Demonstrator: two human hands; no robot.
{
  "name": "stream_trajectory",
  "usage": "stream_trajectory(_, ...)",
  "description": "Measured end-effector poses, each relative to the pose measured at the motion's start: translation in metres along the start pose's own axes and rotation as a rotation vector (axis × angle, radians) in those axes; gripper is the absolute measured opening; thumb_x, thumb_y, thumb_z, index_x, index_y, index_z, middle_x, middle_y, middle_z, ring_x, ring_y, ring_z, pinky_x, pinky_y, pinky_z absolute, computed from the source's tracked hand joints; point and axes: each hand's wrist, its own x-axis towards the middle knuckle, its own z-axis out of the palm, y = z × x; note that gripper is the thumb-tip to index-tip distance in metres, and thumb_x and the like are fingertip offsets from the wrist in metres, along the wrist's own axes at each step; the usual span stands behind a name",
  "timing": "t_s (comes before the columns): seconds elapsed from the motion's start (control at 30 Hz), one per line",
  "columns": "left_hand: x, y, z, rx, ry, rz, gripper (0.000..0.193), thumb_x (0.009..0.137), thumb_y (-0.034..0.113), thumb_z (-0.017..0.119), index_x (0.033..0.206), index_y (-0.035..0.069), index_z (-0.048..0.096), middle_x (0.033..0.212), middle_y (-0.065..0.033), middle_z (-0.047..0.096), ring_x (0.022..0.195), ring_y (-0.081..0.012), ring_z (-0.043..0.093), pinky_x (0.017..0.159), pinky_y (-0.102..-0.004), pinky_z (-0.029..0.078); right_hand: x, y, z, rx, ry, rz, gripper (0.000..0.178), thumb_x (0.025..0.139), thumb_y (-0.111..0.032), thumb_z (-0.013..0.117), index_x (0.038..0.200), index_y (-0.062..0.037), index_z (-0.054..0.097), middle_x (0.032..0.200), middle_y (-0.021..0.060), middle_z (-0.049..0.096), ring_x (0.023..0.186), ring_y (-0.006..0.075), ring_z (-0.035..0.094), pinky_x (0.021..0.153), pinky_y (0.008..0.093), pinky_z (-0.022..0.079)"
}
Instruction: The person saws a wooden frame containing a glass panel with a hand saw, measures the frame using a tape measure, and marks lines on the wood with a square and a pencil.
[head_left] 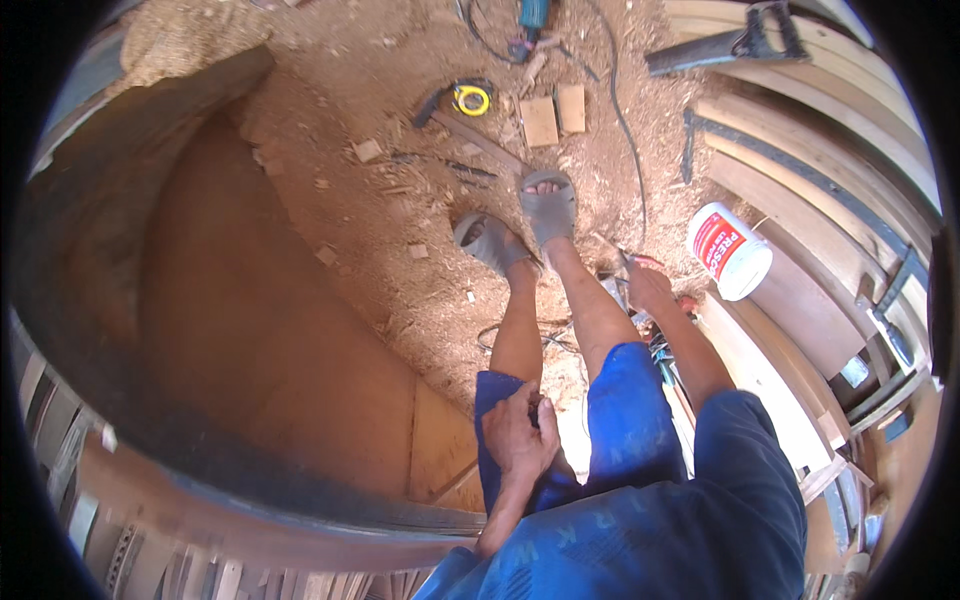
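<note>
Resting on the left thigh, the left hand (515, 430) is curled with one small dark piece (537, 410) showing between thumb and fingers; I cannot tell whether they clamp it. The right hand (652, 290) hangs low beside the right shin, its fingers at one red-handled tool (645, 262) just beyond the right foot's heel; whether they close on it is unclear. Two grey sandals (548, 208) stand on the shaving-strewn floor (350, 240). Ahead lie one hammer (475, 136), one yellow ring-shaped roll (485, 99), two flat wooden blocks (538, 121) and one teal power tool (535, 13). On the right, one handsaw (705, 50) and one white bucket (730, 252) rest upon curved boards (800, 290); one large curved wooden form (250, 300) fills the left.
</note>
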Motion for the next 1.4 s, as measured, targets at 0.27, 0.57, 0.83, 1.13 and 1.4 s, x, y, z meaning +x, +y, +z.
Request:
stream_trajectory(0.27,-0.032,0.012,-0.01,-0.238,-0.078,0.076,0.034,0.096,0.021,0.062,0.12,-0.002,0.065,0.109,-0.0261,0.069,0.104,-0.0418,0.067,0.097,-0.0474,0.052,-0.163,0.021,-0.122,0.435,0.411,0.06,0.029,0.096,-0.022,0.06,0.118,-0.0038,0.056,0.103,0.0248,0.07,0.099,0.0427,0.069,0.082,0.053,0.052)
stream_trajectory(0.57,-0.062,0.15,-0.202,-0.255,0.471,0.67,0.048,0.091,0.014,0.068,0.134,0.002,0.052,0.126,-0.0238,0.057,0.115,-0.0427,0.054,0.102,-0.049,0.044,-0.419,-0.104,-0.272,1.21,1.042,-0.704,0.033,0.104,-0.03,0.053,0.111,-0.0016,0.067,0.078,0.0017,0.051,0.074,0.014,0.052,0.068,0.0352,0.042)
stream_trajectory(0.83,-0.084,0.108,-0.262,-0.275,0.844,0.514,0.066,0.081,0.015,0.076,0.14,0.001,0.048,0.14,-0.028,0.049,0.127,-0.045,0.048,0.109,-0.0544,0.037,-0.476,-0.207,-0.305,1.144,0.576,-1.161,0.016,0.095,-0.017,0.067,0.102,-0.0026,0.065,0.085,-0.0048,0.057,0.076,0.0058,0.05,0.07,0.0249,0.043)
stream_trajectory(1.13,-0.066,0.049,-0.271,-0.19,0.827,0.143,0.097,0.08,0.042,0.08,0.151,-0.004,0.032,0.159,-0.0353,0.025,0.15,-0.0496,0.02,0.12,-0.0624,0.016,-0.411,-0.279,-0.279,0.8,0.288,-1.066,0.01,0.093,-0.014,0.069,0.092,-0.0048,0.066,0.075,-0.0084,0.052,0.069,0.0052,0.045,0.06,0.0268,0.04)
stream_trajectory(1.4,-0.041,0.062,-0.29,-0.235,0.75,0.146,0.111,0.073,0.039,0.086,0.155,-0.002,0.024,0.161,-0.0352,0.016,0.151,-0.0532,0.012,0.12,-0.0648,0.013,-0.42,-0.316,-0.296,0.604,0.241,-0.912,0.02,0.091,-0.014,0.068,0.103,0.0019,0.069,0.084,-0.0008,0.065,0.078,0.0086,0.055,0.07,0.0311,0.048)
